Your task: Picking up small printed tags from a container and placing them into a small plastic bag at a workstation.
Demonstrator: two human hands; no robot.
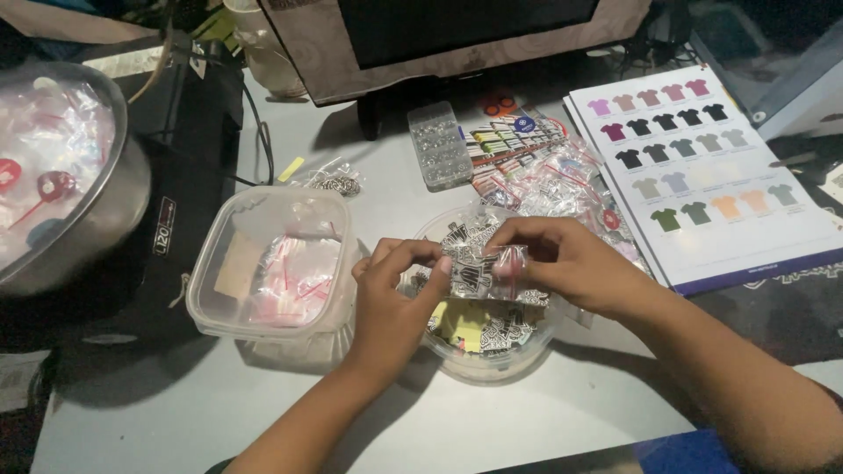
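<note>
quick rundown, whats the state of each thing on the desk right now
left hand: pinching the small clear bag
right hand: pinching its other end
small clear bag: held over the round tub
round tub: lidless, stickers inside
square tub: lidless, bags inside
colour chart: lying flat

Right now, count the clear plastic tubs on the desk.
2. A square tub holding small bags sits beside the left hand; a round tub of stickers lies beneath both hands. Others may be hidden.
</note>
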